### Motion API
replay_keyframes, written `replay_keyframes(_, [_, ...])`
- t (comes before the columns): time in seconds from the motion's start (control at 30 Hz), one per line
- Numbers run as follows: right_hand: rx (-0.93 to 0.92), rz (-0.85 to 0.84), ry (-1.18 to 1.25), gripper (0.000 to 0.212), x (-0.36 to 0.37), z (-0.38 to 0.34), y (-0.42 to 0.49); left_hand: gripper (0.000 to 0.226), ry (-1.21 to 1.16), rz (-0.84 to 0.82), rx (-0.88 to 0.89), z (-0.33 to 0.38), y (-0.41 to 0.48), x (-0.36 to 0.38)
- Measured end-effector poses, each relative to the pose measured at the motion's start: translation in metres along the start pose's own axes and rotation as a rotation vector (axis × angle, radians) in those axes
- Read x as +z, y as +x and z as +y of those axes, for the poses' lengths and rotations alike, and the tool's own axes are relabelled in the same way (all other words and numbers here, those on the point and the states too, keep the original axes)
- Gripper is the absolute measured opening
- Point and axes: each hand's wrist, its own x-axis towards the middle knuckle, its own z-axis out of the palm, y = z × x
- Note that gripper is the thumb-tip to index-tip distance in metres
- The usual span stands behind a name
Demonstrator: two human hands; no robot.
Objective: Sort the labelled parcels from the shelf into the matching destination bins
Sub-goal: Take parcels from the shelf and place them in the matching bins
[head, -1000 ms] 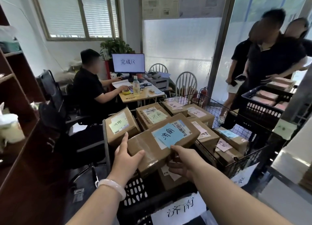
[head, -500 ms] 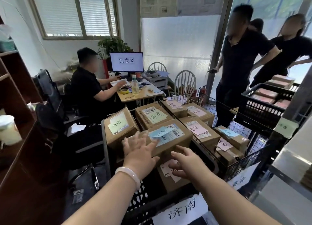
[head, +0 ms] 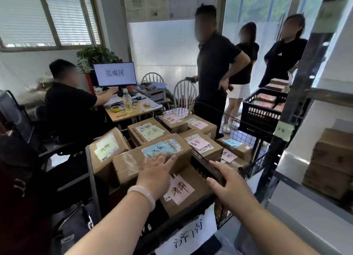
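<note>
While the blue-labelled parcel point(head: 133, 163) lies on top of the stack in the middle of the black bin point(head: 191, 213), above a pink-labelled parcel point(head: 185, 191) at the bin's front edge, the left hand point(head: 158, 170) rests flat on its near top edge, fingers straight, gripping nothing. The right hand point(head: 227, 182) hangs released, fingers spread, over the bin's right edge beside the wire basket point(head: 246, 128); whether it touches the rim I cannot tell.
</note>
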Motion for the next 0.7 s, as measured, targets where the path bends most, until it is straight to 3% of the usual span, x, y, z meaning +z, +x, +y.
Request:
replay_keyframes(0.13, [0.025,0.075,-0.329,0.078,-0.033,0.024,-0.02,0.077,-0.048,0.078,0.157,0.056,0.006,0.001])
replay_keyframes(0.27, [0.165,0.196,-0.51,0.093,-0.079,0.058,-0.058,0.076,-0.085,0.126,0.362,0.135,0.013,0.003])
replay_keyframes(0.47, [0.417,0.402,-0.601,0.094,-0.171,0.107,-0.141,0.079,-0.166,0.123,0.654,0.269,0.008,0.013])
replay_keyframes(0.7, [0.589,0.608,-0.632,0.09,-0.254,0.148,-0.226,0.077,-0.272,0.072,0.865,0.409,-0.028,0.027])
